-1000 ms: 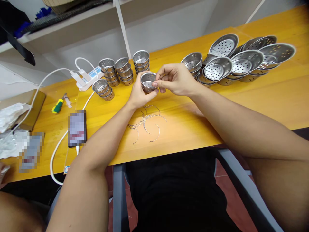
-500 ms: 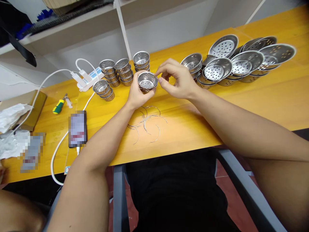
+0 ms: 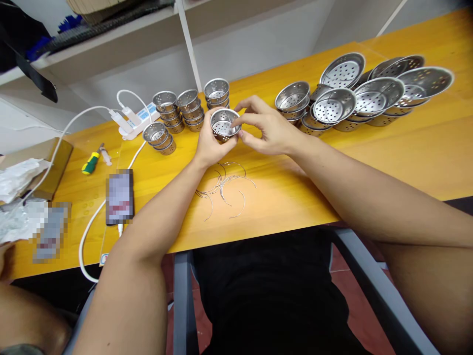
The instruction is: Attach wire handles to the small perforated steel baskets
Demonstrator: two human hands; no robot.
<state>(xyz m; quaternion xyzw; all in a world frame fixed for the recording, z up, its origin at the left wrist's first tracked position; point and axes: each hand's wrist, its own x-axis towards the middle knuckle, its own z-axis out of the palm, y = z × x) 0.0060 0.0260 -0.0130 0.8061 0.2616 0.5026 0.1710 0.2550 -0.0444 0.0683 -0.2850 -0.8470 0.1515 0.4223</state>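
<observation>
My left hand (image 3: 213,140) is wrapped around a small perforated metal cup (image 3: 222,129), holding it upright with its mouth toward me. At the cup's right rim is my right hand (image 3: 268,127). Its index fingertip dips inside the wall while the thumb is close to the outside, and whatever lies between them is too small to make out. Several thin curved wires (image 3: 242,178) lie loose on the table below the cup. Behind my left hand stand stacks of similar cups (image 3: 216,90).
Perforated cups with wire hoops (image 3: 375,98) are stacked at the right. To the left are a white power strip (image 3: 138,123) with cables, a screwdriver (image 3: 90,162), a phone (image 3: 119,197) and plastic bags (image 3: 22,217). Another person's arm shows at the left edge.
My right index finger has moved from the rim down into the cup, and the right thumb has shifted lower beside the wall. My left hand keeps the cup in place.
</observation>
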